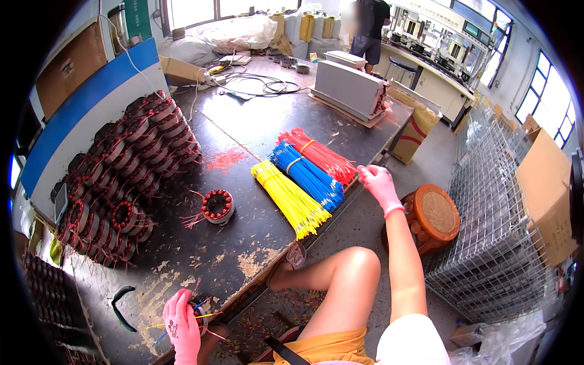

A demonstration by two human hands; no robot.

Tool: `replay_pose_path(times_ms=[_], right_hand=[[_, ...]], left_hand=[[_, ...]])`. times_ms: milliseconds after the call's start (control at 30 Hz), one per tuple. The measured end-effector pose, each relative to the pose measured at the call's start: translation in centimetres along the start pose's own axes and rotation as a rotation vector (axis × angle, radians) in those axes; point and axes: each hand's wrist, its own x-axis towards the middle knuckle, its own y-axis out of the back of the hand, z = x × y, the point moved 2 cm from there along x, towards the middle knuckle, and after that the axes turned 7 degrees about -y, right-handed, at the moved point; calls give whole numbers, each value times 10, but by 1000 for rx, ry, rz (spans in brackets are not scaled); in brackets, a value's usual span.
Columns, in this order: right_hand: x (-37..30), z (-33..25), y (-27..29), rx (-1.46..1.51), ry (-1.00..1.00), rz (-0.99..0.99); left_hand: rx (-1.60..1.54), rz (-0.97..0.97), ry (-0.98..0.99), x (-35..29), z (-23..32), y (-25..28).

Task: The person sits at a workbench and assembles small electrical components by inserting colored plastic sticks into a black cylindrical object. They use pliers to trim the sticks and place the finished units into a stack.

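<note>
Reaching with open fingers, right hand (378, 182) touches red wires (321, 155); left hand (181, 325) grips loose wires (204, 316).

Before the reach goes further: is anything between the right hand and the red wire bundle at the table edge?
Nothing visible. The pink-gloved right hand is at the near end of the bundle of red wires, seemingly touching the tips. The blue wire bundle lies beside it, not between.

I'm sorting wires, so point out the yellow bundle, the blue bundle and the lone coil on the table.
yellow bundle (289, 198), head view, middle of the strands
blue bundle (307, 176), head view, middle of the strands
lone coil (218, 206), head view, its copper ring
</note>
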Motion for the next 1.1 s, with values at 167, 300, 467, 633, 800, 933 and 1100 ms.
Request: replay_pose_path(times_ms=[167, 300, 467, 633, 800, 933, 1100], right_hand=[[-123, -103, -17, 491, 74, -268], [-237, -174, -67, 303, 580, -853], [-274, -198, -100, 189, 846, -1025], [-279, -188, -136, 22, 861, -1107], [-271, -162, -148, -59, 725, -999], [-262, -160, -188, -118, 700, -897], [-276, -156, -262, 89, 402, -1197]], left_hand=[[224, 293, -154, -2, 18, 16], [389, 540, -564, 30, 94, 38], [390, 358, -807, 30, 108, 80], [559, 76, -618, -4, 73, 78], [308, 146, -231, -19, 32, 76], [123, 267, -81, -10, 22, 46], [18, 393, 103, 6, 4, 13]])
